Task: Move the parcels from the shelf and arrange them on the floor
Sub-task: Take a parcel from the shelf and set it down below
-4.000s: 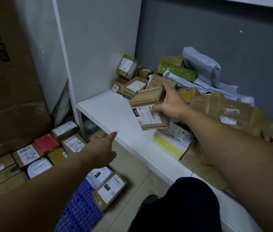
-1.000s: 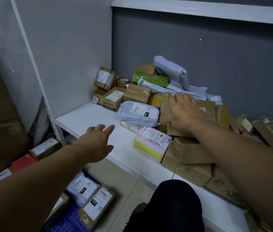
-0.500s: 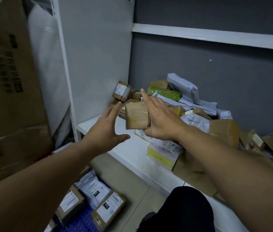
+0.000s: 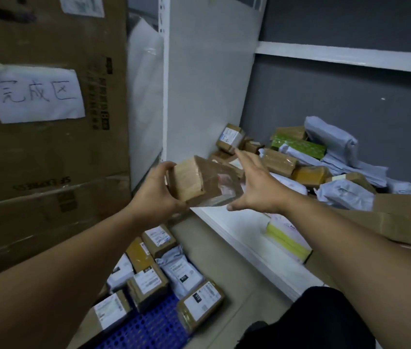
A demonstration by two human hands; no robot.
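Note:
A brown taped cardboard parcel (image 4: 199, 182) is in the air in front of the white shelf's (image 4: 239, 230) left end. My left hand (image 4: 156, 195) grips its left end. My right hand (image 4: 257, 185) is spread open against its right side, fingers pointing up and away. On the shelf behind lies a heap of parcels (image 4: 312, 162): brown boxes, grey bags, a green box. On the floor below, several labelled parcels (image 4: 154, 270) lie in rows.
A blue plastic pallet (image 4: 149, 326) lies under the nearest floor parcels. Large cardboard boxes (image 4: 48, 147) with a handwritten paper sign stand at the left. A yellow and pink parcel (image 4: 287, 238) sits at the shelf's front edge. My dark-clad knee (image 4: 325, 321) is at bottom right.
My right hand lifted a brown parcel from the heap and carried it left; my left hand rose and took hold of its left end. The view swung left and up.

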